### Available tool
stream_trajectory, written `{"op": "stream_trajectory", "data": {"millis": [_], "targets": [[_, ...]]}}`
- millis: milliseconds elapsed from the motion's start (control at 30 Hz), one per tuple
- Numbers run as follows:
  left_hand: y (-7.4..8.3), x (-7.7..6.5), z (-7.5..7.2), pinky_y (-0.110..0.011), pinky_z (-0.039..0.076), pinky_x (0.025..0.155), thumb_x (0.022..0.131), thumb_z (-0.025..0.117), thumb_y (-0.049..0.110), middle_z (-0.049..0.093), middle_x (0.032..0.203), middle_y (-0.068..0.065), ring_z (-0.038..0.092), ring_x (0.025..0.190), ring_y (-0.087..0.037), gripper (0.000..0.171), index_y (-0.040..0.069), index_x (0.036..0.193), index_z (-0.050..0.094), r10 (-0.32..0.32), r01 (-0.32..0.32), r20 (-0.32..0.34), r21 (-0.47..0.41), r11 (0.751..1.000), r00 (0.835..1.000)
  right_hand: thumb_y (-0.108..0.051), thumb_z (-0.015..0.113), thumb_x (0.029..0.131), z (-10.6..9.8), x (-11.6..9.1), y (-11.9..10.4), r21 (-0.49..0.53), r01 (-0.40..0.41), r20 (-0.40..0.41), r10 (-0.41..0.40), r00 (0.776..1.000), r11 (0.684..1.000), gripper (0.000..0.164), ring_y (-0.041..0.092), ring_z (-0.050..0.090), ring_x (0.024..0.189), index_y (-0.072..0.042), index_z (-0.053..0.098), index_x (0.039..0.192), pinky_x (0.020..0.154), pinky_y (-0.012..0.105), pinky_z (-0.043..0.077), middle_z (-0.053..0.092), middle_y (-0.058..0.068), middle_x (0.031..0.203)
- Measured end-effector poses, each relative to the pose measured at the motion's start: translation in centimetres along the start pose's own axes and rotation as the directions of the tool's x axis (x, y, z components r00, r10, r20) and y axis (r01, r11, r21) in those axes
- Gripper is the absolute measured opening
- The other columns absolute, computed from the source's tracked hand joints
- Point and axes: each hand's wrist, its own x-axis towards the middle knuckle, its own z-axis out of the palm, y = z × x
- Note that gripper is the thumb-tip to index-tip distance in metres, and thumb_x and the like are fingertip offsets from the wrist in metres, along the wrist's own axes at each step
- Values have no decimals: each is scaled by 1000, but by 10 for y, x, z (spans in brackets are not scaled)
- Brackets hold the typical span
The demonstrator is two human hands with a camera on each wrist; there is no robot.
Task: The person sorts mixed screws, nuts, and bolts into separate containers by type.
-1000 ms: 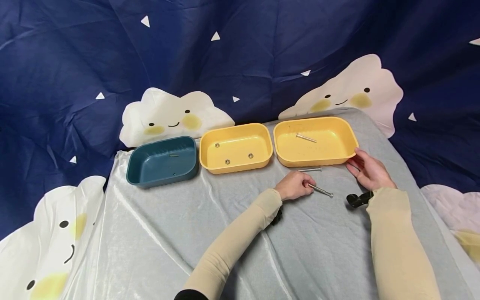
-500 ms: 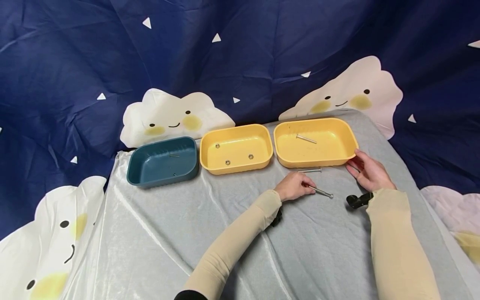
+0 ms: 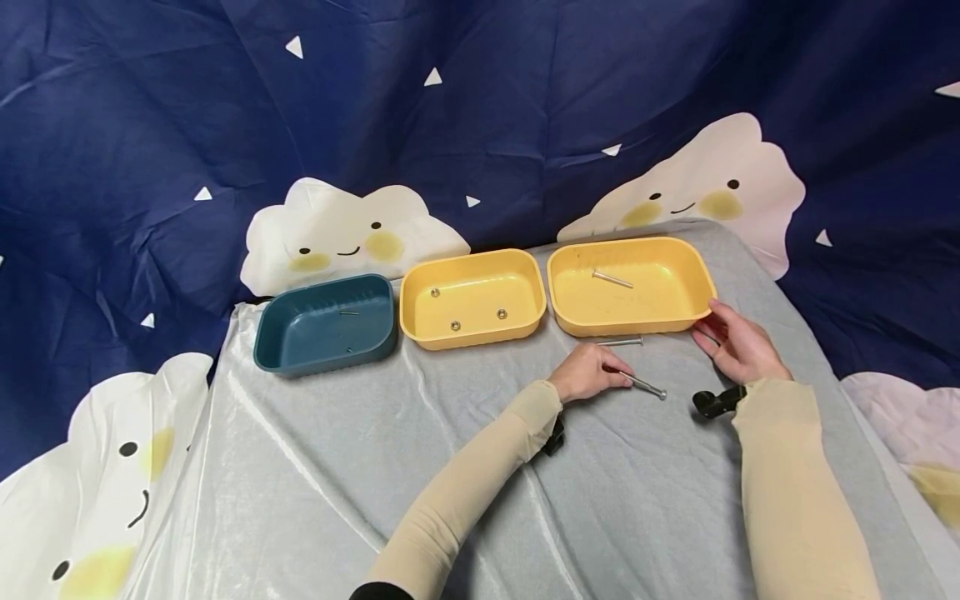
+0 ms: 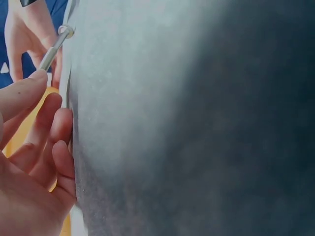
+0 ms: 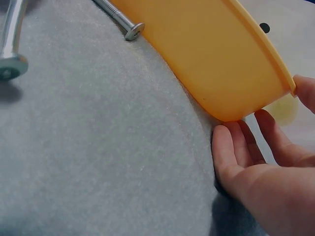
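Observation:
My left hand (image 3: pixel 590 372) pinches a long silver bolt (image 3: pixel 647 386) between thumb and finger. In the left wrist view the bolt (image 4: pixel 55 48) has its round head pointing away from the hand. At the near right corner of the right yellow bin (image 3: pixel 637 323), my right hand (image 3: pixel 742 342) grips the rim. The right wrist view shows the thumb on the rim and the fingers against the lower wall of the bin (image 5: pixel 221 59). Another bolt (image 3: pixel 622 341) lies on the cloth along the bin's front. One more bolt (image 3: pixel 612 277) lies inside that bin.
Left of it stands a second yellow bin (image 3: pixel 474 337) with several nuts, one being a nut (image 3: pixel 502 314). Farther left, a dark teal bin (image 3: pixel 330 364) holds small metal pieces. Grey cloth (image 3: pixel 480 467) covers the table, with a blue cloud-patterned curtain (image 3: pixel 480 117) behind.

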Motion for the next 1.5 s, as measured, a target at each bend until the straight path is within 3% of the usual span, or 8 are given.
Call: {"op": "stream_trajectory", "data": {"millis": [333, 567, 700, 867, 1000, 1267, 1500], "targets": [[0, -2, -1, -2, 41, 79, 86, 73, 22, 75, 102, 5, 62, 92, 7, 14, 17, 98, 78, -17, 14, -31, -97, 995, 999, -21, 64, 93, -1, 1, 0, -1, 3, 7, -3, 1000, 1000, 28, 5, 47, 123, -21, 60, 121, 121, 25, 13, 67, -6, 108], [-1, -3, -3, -7, 43, 64, 86, 74, 19, 76, 96, 1, 57, 71, 8, 13, 13, 97, 78, -53, 40, -55, -207, 978, 997, -21, 63, 94, -3, 1, 0, -2, 1, 18, -1, 1000, 1000, 27, 5, 46, 123, -21, 60, 121, 120, 24, 19, 68, -5, 106], [0, -5, -3, -11, 43, 54, 86, 73, 17, 75, 88, -2, 58, 58, -2, 13, 11, 96, 78, -80, 62, -52, -291, 955, 995, -20, 62, 95, -3, 0, 0, -2, 5, 26, -5, 1000, 1000, 25, 5, 51, 118, -20, 60, 120, 116, 24, 28, 68, -5, 105], [-1, -6, -2, -13, 45, 52, 85, 74, 18, 75, 87, 0, 63, 60, -10, 12, 12, 95, 78, -132, 103, -54, -374, 922, 990, -19, 62, 95, -4, 0, 0, 3, 5, 31, -5, 1000, 1000, 24, 7, 57, 110, -19, 60, 119, 111, 25, 36, 68, -4, 105], [-1, -6, -2, -15, 46, 52, 84, 75, 18, 76, 88, 0, 65, 62, -15, 11, 12, 93, 78, -170, 132, -51, -431, 893, 984, -20, 62, 95, -4, 0, 0, 3, 6, 31, -6, 999, 1000, 25, 7, 56, 111, -19, 60, 119, 111, 25, 36, 68, -4, 105], [2, -8, -4, -16, 45, 51, 85, 74, 18, 76, 91, 0, 63, 63, -17, 12, 13, 95, 78, -177, 133, -51, -473, 871, 983, -20, 61, 95, -4, 1, 1, 9, -1, 36, 0, 999, 1000, 22, 6, 54, 113, -20, 61, 117, 119, 24, 22, 68, -4, 104], [9, -8, -6, -32, 51, 58, 87, 73, 16, 72, 91, -21, 65, 81, -35, 15, 10, 100, 76, -200, 115, -69, -619, 777, 977, -21, 62, 94, -2, 1, 0, -1, 1, 17, -1, 1000, 1000, 26, 5, 48, 120, -21, 60, 120, 121, 24, 14, 67, -6, 107]]}}
